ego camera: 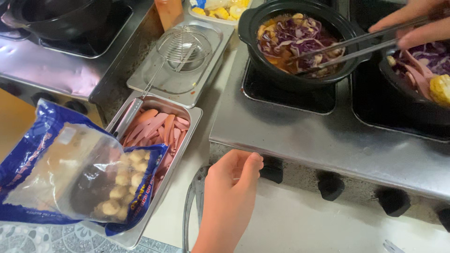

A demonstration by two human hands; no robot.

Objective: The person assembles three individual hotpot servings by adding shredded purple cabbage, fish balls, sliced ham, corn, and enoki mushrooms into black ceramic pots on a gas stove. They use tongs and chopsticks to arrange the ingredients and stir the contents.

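Stainless steel covers the table and the stove top [300, 136] across the whole frame. At the lower left a blue and clear plastic bag [70, 173] hangs tilted over a deep steel tray [193, 117], its open mouth towards the tray and pale round balls [124, 187] gathered at that end. Whatever holds the bag is out of frame, so no left hand shows. Pink sausage slices [157, 126] lie in the tray. Above it, a wire skimmer [183, 47] rests in a shallow steel tray [206, 79].

At the lower centre the right hand [232, 180] reaches up from the bottom edge, fingers loosely curled and holding nothing. Its fingertips are just beside a black knob [272, 171] on the stove front; I cannot tell whether they touch it.

At the upper centre a black pot [262, 18] sits on a burner, filled with shredded purple cabbage [293, 37]. Long metal chopsticks [356, 47] dip into it, held by another person's hand [417, 23] at the upper right. Below that hand a second black pot [403, 89] holds cabbage, sausage slices and a piece of corn [440, 89].
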